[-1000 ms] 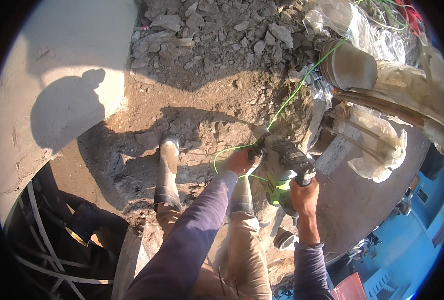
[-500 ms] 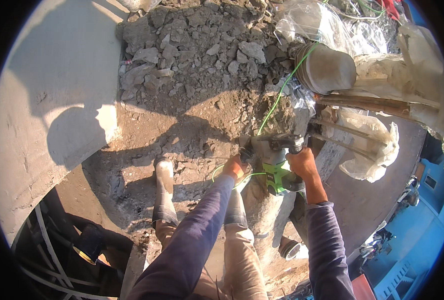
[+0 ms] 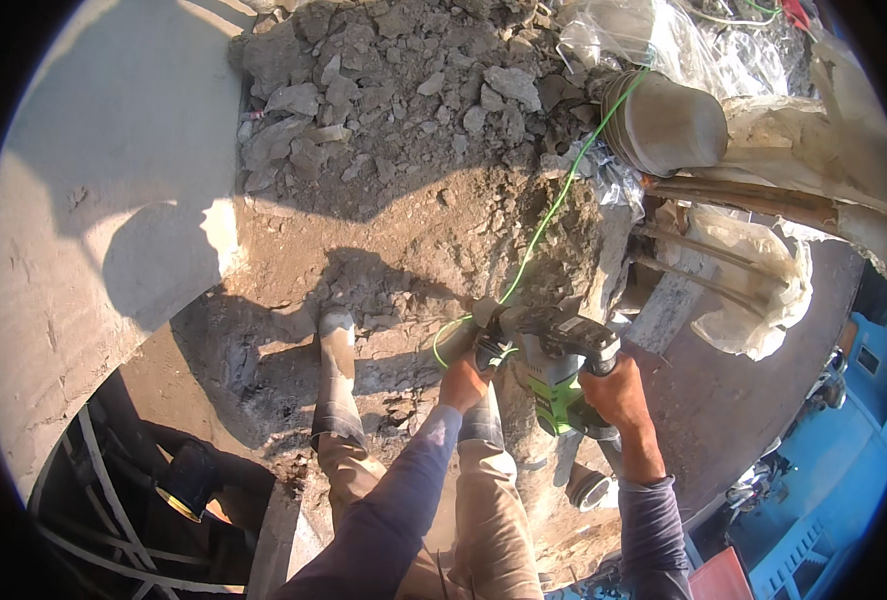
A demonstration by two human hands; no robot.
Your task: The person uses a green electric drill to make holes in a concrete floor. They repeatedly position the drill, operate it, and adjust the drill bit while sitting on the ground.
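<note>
Uneven brown ground (image 3: 414, 225), part sunlit and part in shadow, carries a wide spread of broken grey rubble (image 3: 394, 100) across its far side. At the far right, nested buckets (image 3: 669, 125) lie tipped over beside crumpled clear plastic sheeting (image 3: 644, 40), while a pale, dusty boot (image 3: 338, 360) stands on the earth nearer, left of the middle.

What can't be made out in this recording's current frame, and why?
All in the head view:
- Right hand, fingertips: hidden around the handle of the power tool.
- Any bit on that tool: too indistinct against rough ground.
- Green cord, far end: lost among clear plastic sheeting.
- Dark opening, depth: hidden by deep shadow.
- Red panel: cut off by the lower edge.
</note>
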